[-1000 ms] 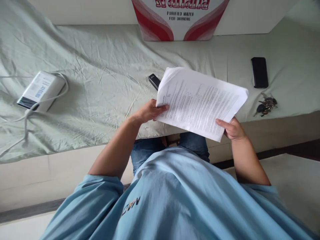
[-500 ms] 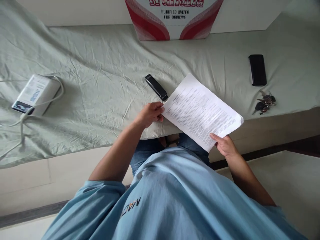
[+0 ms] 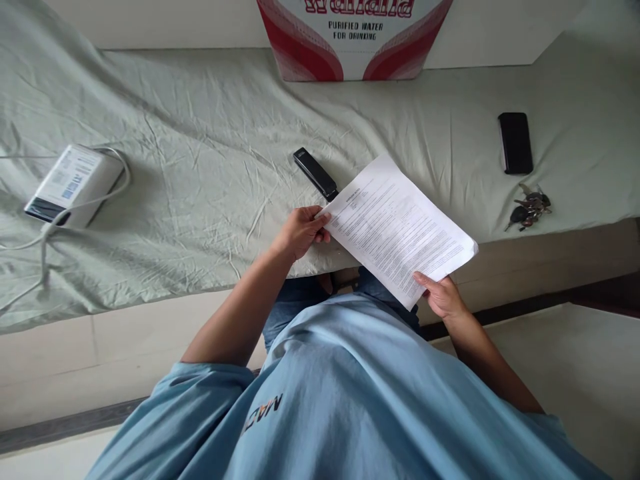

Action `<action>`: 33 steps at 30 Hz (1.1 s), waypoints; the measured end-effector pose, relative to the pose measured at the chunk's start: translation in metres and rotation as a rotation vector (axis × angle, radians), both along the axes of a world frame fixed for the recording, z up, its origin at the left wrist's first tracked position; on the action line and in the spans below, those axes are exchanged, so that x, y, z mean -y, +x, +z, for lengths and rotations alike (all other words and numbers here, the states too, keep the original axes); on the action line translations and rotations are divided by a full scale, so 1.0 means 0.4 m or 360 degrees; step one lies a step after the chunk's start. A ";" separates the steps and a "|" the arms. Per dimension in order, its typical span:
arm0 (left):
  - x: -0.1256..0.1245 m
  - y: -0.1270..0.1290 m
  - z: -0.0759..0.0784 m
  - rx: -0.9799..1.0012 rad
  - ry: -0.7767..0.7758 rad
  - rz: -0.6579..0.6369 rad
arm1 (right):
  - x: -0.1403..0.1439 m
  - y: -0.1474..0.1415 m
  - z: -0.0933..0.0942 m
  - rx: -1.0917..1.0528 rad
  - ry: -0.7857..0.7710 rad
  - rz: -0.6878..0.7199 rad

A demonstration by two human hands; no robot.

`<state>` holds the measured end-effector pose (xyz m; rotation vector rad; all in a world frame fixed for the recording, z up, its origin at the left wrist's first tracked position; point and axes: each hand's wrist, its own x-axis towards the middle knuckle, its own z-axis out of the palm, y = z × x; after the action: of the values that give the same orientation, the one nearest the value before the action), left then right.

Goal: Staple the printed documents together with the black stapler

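Observation:
A printed white paper point(image 3: 395, 230) tilts across the middle of the view, over the front edge of the cloth-covered surface. My left hand point(image 3: 303, 232) pinches its left corner between thumb and fingers. At the lower right edge, my right hand point(image 3: 443, 295) grips it, thumb on top and fingers hidden underneath. The paper's right corner curls slightly; whether there is more than one sheet I cannot tell. Just beyond my left hand lies a black stapler point(image 3: 315, 174), its near end close to the paper's left edge.
A pale green cloth point(image 3: 200, 180) with wrinkles covers the surface. At the left sits a white box point(image 3: 75, 185) with a white cable point(image 3: 123, 175) over it. A black phone point(image 3: 516, 143) and a bunch of keys point(image 3: 530, 208) lie at the right. A red and white carton point(image 3: 355, 53) stands at the back.
My right hand has shifted slightly left and down, bringing the paper's right end with it. My left hand still pinches the same corner. The view has moved a little.

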<state>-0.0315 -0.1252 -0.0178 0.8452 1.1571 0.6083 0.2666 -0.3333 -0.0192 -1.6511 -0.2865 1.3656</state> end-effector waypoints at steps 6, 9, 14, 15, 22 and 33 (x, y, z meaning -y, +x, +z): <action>-0.013 0.032 0.018 -0.0276 0.0109 0.0219 | -0.009 -0.025 0.008 0.0005 -0.0039 -0.0138; -0.026 0.052 0.025 -0.0477 0.0159 0.0281 | -0.017 -0.038 0.010 -0.0012 -0.0025 -0.0151; -0.053 0.071 0.013 -0.0633 0.0232 0.0313 | -0.029 -0.047 0.007 -0.0054 0.0005 -0.0179; -0.057 0.073 0.008 -0.0637 0.0231 0.0328 | -0.032 -0.048 0.007 -0.0056 0.0004 -0.0189; -0.056 0.053 -0.036 -0.0848 0.0608 0.0379 | -0.044 -0.056 0.008 -0.0046 0.0069 -0.0196; -0.035 0.003 -0.034 -0.1107 0.1485 -0.0061 | -0.049 -0.078 0.002 -0.0015 0.0106 -0.0199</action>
<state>-0.0304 -0.1113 -0.0316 1.9811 1.4678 0.8695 0.2355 -0.3138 -0.0183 -1.5808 -0.2172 1.2573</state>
